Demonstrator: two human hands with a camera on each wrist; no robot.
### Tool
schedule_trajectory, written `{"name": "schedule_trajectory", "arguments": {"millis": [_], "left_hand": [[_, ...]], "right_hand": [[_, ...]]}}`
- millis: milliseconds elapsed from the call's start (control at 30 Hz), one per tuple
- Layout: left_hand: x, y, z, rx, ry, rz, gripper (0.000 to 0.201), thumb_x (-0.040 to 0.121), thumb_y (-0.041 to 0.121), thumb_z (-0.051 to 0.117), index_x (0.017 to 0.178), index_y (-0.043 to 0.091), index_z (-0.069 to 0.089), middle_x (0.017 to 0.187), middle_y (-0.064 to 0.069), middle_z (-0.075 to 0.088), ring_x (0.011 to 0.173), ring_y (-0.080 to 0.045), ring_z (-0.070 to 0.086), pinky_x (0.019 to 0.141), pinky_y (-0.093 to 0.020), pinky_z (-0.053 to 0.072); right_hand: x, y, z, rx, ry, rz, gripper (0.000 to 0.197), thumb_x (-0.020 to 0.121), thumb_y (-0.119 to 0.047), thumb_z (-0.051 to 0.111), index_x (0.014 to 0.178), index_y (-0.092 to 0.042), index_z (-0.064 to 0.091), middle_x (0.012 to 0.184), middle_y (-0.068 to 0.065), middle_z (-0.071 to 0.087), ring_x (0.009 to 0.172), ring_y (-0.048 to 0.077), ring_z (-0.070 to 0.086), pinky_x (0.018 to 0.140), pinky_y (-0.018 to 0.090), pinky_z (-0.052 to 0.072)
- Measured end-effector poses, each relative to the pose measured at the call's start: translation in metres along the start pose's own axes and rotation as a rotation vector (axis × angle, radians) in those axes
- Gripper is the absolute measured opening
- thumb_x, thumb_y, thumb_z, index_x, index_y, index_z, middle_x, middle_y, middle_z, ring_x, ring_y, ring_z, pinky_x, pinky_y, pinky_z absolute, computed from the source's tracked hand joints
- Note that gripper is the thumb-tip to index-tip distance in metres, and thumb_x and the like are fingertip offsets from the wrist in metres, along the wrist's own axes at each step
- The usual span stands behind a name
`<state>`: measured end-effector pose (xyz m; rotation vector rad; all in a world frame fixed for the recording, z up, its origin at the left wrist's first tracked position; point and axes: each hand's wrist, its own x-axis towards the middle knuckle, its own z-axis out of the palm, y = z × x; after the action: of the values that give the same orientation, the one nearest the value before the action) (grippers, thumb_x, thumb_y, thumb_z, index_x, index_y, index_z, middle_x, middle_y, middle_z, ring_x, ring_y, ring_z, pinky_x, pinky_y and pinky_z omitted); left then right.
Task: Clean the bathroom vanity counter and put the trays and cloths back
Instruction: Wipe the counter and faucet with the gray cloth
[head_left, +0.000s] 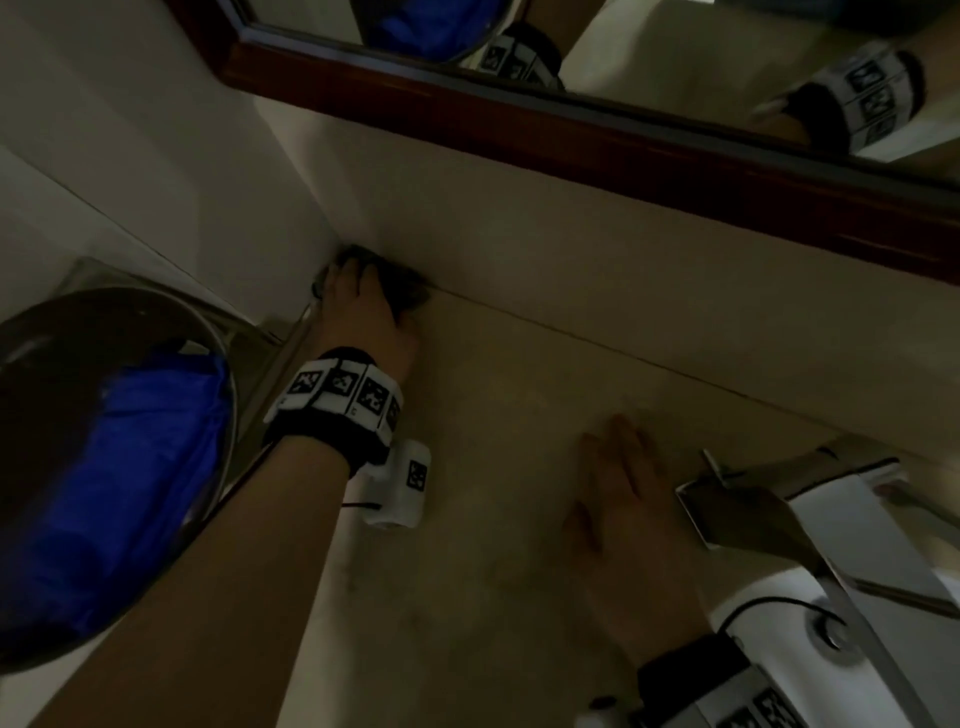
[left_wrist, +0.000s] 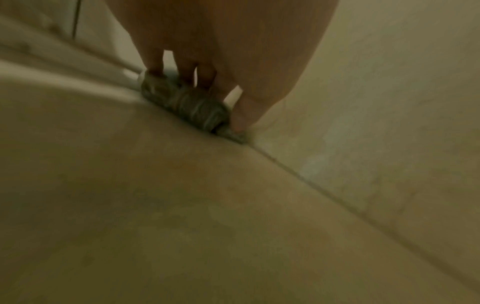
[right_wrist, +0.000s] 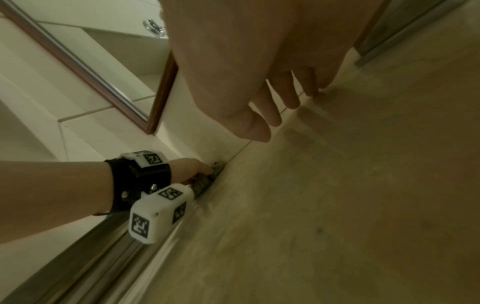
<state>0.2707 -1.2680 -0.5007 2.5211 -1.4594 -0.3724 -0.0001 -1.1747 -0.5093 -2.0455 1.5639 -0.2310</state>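
Resting flat on beige counter, fingers straight: right hand, nothing held. Farther back, pressing bunched grey cloth into rear corner where counter meets wall: left hand, fingers curled on it. Above, wood-framed mirror.

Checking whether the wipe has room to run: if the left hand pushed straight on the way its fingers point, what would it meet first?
Almost at once the wall: the left hand presses the cloth into the back corner of the counter, so the cloth would bunch against it. Depth is hard to judge in the blur.
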Motion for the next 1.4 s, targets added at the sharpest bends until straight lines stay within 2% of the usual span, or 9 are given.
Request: {"name": "schedule_trajectory", "arguments": {"millis": [133,333,433,533,633,833,1000,1167,1400], "left_hand": [[0.002,0.005,0.006,-0.005,-0.013,-0.037,0.061,0.095,0.027,0.041,0.150,0.008,0.022,0.158,-0.011,0.015,0.146,-0.026,0.011,0.119,-0.041,0.011],[-0.023,0.040,0.022,-0.035,-0.031,0.010,0.060,0.095,0.036,0.039,0.148,0.011,0.029,0.157,-0.008,0.021,0.144,-0.025,0.018,0.119,-0.040,0.013],[-0.070,0.078,0.036,-0.045,-0.107,0.237,0.064,0.092,0.035,0.045,0.149,0.013,0.027,0.157,-0.007,0.021,0.144,-0.024,0.018,0.119,-0.037,0.011],[-0.116,0.107,0.050,-0.089,-0.249,0.425,0.074,0.088,0.032,0.052,0.152,0.014,0.019,0.159,-0.005,0.012,0.146,-0.021,0.009,0.119,-0.037,0.005],[-0.122,0.110,0.053,-0.091,-0.276,0.490,0.075,0.089,0.031,0.053,0.152,0.018,0.016,0.160,0.000,0.009,0.146,-0.016,0.006,0.119,-0.036,0.004],[-0.079,0.065,0.038,-0.065,-0.162,0.362,0.069,0.089,0.028,0.054,0.151,0.022,0.023,0.159,0.000,0.015,0.147,-0.020,0.009,0.120,-0.037,0.012],[-0.046,0.012,0.020,-0.021,-0.087,0.167,0.067,0.089,0.025,0.053,0.150,0.015,0.026,0.157,-0.006,0.020,0.145,-0.026,0.014,0.119,-0.038,0.015],[-0.078,0.025,0.028,-0.066,-0.076,0.258,0.067,0.090,0.014,0.053,0.151,0.011,0.024,0.158,-0.008,0.018,0.146,-0.025,0.012,0.117,-0.030,0.004],[-0.187,0.043,0.046,-0.218,-0.272,0.544,0.063,0.084,0.014,0.049,0.145,0.010,0.035,0.154,-0.005,0.028,0.143,-0.024,0.023,0.116,-0.044,0.024]], "right_hand": [[-0.003,0.008,-0.005,0.040,0.003,0.059,0.062,0.086,-0.010,0.061,0.144,-0.009,0.038,0.158,0.010,0.018,0.147,0.027,0.011,0.111,0.036,0.022],[-0.009,0.013,-0.013,0.071,-0.007,0.052,0.064,0.089,-0.009,0.059,0.147,-0.011,0.031,0.159,0.007,0.012,0.144,0.028,0.021,0.111,0.047,0.035],[-0.009,0.011,-0.016,0.116,0.013,0.050,0.061,0.091,-0.006,0.055,0.147,-0.010,0.031,0.159,0.005,0.016,0.140,0.022,0.027,0.110,0.026,0.029],[-0.008,0.009,-0.021,0.159,0.039,0.053,0.060,0.094,-0.009,0.053,0.149,-0.014,0.029,0.158,0.002,0.020,0.141,0.014,0.022,0.104,0.001,0.008],[-0.010,0.010,-0.026,0.186,0.054,0.029,0.061,0.094,-0.005,0.052,0.149,-0.014,0.027,0.157,0.004,0.021,0.138,0.006,0.020,0.099,-0.007,0.004],[-0.020,0.009,-0.034,0.211,-0.061,0.074,0.068,0.095,-0.005,0.048,0.151,-0.021,0.013,0.160,-0.006,0.002,0.116,-0.006,0.030,0.093,0.005,0.020],[-0.019,0.013,-0.029,0.222,-0.069,0.070,0.066,0.095,-0.006,0.048,0.152,-0.020,0.017,0.160,-0.007,0.002,0.125,-0.005,0.021,0.095,-0.003,0.010],[-0.020,0.012,-0.025,0.206,-0.064,0.065,0.063,0.095,-0.008,0.049,0.151,-0.018,0.021,0.160,-0.001,0.008,0.139,0.014,0.026,0.104,0.012,0.016],[-0.033,0.012,-0.020,0.100,-0.161,0.075,0.062,0.092,0.000,0.045,0.150,-0.008,0.023,0.159,0.009,0.013,0.146,0.021,0.013,0.118,0.024,0.007]]}}
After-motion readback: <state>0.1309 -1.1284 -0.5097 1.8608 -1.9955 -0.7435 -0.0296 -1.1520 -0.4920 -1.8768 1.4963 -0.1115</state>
